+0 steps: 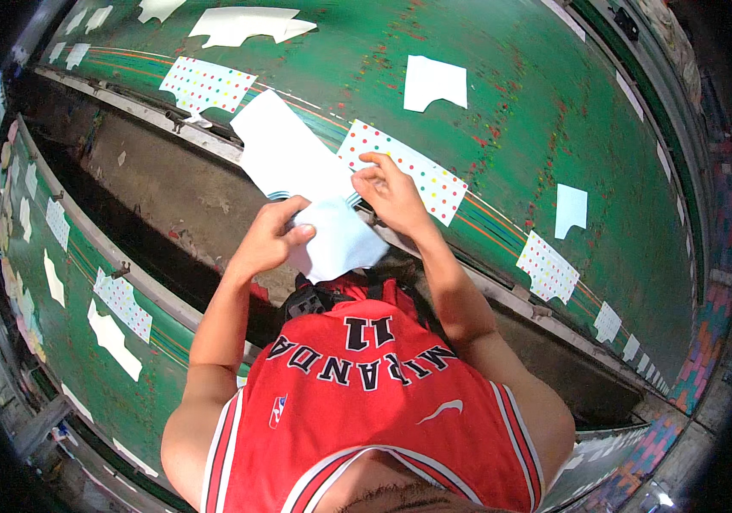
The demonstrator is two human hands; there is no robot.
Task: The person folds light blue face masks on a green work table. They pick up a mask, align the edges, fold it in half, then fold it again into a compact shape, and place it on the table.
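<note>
My left hand grips pale white-blue fabric pieces low at the centre, thumb on top. Above them a larger white piece slants over the near edge of the green table, with dark teal lines where the pieces meet. My right hand has curled fingers at this piece's right edge; whether they hold it is hidden. Beneath and right of these fingers, a white piece with coloured polka dots lies on the table.
The long green table carries spaced plain cut pieces and dotted ones. A second green table with similar pieces is at left, beyond a dark gap. Metal rails edge both tables.
</note>
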